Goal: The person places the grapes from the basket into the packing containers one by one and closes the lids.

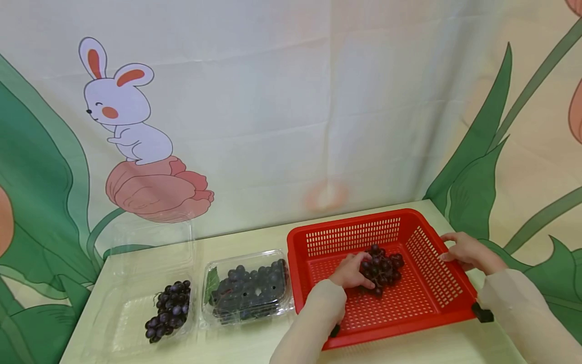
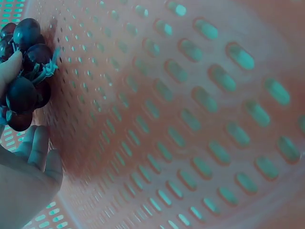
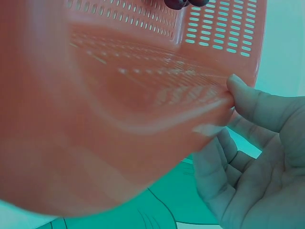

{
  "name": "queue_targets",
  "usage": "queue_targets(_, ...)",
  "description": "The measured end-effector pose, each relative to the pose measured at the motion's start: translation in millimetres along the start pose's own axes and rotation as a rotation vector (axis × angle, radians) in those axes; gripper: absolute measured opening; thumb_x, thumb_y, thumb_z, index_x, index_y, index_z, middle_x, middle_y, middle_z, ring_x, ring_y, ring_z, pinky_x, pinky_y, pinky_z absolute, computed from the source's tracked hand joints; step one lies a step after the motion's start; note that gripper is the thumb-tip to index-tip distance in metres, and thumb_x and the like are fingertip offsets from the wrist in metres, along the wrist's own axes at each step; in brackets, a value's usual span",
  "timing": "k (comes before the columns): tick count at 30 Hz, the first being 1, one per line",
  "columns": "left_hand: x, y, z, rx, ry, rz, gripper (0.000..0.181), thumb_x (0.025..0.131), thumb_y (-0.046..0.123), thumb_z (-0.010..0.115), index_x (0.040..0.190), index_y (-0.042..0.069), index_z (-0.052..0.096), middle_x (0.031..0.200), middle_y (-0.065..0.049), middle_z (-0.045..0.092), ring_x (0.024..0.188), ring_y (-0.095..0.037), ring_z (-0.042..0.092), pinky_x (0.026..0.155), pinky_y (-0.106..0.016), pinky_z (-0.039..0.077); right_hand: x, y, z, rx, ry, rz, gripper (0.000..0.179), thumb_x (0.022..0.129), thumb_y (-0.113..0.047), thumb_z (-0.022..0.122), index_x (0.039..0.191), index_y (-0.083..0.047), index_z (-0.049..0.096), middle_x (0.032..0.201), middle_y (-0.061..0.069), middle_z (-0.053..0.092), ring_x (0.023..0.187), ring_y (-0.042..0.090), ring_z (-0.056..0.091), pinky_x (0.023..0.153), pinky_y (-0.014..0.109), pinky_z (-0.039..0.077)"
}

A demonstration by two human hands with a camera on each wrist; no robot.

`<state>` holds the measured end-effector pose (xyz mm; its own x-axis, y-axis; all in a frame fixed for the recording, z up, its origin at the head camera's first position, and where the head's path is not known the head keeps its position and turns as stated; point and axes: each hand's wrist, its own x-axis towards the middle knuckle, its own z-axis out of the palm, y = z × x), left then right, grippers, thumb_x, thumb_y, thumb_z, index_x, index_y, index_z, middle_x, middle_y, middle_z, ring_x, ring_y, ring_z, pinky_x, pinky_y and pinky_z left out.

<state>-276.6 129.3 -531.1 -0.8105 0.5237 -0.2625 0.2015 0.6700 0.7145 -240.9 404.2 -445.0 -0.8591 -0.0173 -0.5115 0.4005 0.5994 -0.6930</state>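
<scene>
A bunch of dark grapes [image 1: 384,268] is inside the red perforated basket [image 1: 386,331]. My left hand [image 1: 352,270] grips the bunch from its left side. In the left wrist view the thumb lies on the grapes [image 2: 21,95], and the curled fingers [image 2: 38,152] show below them. At the basket's right side, my right hand [image 1: 468,253] pinches the rim. The right wrist view shows its thumb [image 3: 257,105] on top of the red rim and the other fingers beneath. Part of the bunch appears at that view's top edge.
Left of the basket stands a lidded clear plastic box [image 1: 247,290] full of dark grapes, with a green leaf [image 1: 211,285]. Farther left, an open clear box [image 1: 120,323] holds another grape bunch [image 1: 170,308]. A printed curtain [image 1: 254,126] hangs behind the table [image 1: 254,344].
</scene>
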Motion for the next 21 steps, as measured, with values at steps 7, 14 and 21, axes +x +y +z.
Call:
queue_targets(7, 0.9, 0.8, 2.0, -0.061, -0.038, 0.036, 0.069, 0.068, 0.024, 0.076, 0.126, 0.020, 0.039, 0.128, -0.004, 0.044, 0.119, -0.020, 0.043, 0.093, -0.034, 0.039, 0.6, 0.6, -0.3, -0.013, 0.005, 0.002, 0.059, 0.083, -0.005, 0.056, 0.129, 0.012, 0.023, 0.090, 0.020, 0.060, 0.072, 0.027, 0.065, 0.063, 0.040, 0.053)
queue_targets(14, 3.6, 3.6, 6.5, -0.059, -0.108, 0.060, 0.085, 0.070, 0.036, 0.072, 0.139, 0.029, 0.023, 0.139, -0.002, 0.034, 0.126, -0.021, 0.036, 0.098, -0.039, 0.035, 1.2, 1.4, -0.2, -0.002, 0.005, 0.001, 0.058, 0.084, -0.004, 0.056, 0.130, 0.012, 0.023, 0.089, 0.020, 0.060, 0.072, 0.026, 0.065, 0.063, 0.039, 0.053)
queue_targets(21, 3.4, 5.7, 8.5, -0.010, -0.089, 0.051, 0.077, 0.072, 0.043, 0.068, 0.137, 0.032, 0.028, 0.137, -0.003, 0.036, 0.124, -0.021, 0.037, 0.097, -0.039, 0.036, 1.5, 1.5, -0.3, -0.003, 0.003, -0.007, 0.060, 0.084, -0.004, 0.055, 0.130, 0.012, 0.022, 0.092, 0.022, 0.060, 0.073, 0.027, 0.065, 0.063, 0.039, 0.053)
